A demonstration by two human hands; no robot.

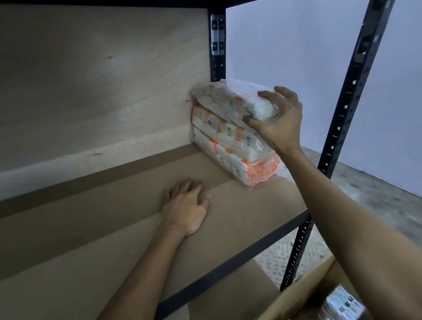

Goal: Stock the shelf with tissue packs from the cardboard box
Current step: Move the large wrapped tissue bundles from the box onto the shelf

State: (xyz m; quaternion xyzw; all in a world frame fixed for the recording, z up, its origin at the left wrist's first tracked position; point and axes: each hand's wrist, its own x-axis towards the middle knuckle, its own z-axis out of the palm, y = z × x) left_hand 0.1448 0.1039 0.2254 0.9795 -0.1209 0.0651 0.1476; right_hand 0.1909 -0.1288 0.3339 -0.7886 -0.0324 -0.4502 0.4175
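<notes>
The right hand [278, 120] reaches up to the far right corner of the shelf [110, 241], where three tissue packs are stacked against the wooden back panel [87, 81]. It grasps the near end of the top tissue pack [233, 100], fingers curled over the top and thumb tucked underneath, and the pack sits tilted, its near end a little higher than the rest. Under it lie the middle tissue pack [217, 124] and the bottom tissue pack [242, 162], the bottom one showing an orange end toward the shelf's front edge. The whole stack stands just beside the black rear post [218, 42] at the right end.

The left hand [185, 206] lies palm down on the brown shelf board, fingers spread and loose, holding nothing, near the middle and well apart from the stack.

Down at the lower right, beside the black front post [346, 105], the open cardboard box [301, 288] shows its rim, with more wrapped packs [340, 303] blurred inside it.
</notes>
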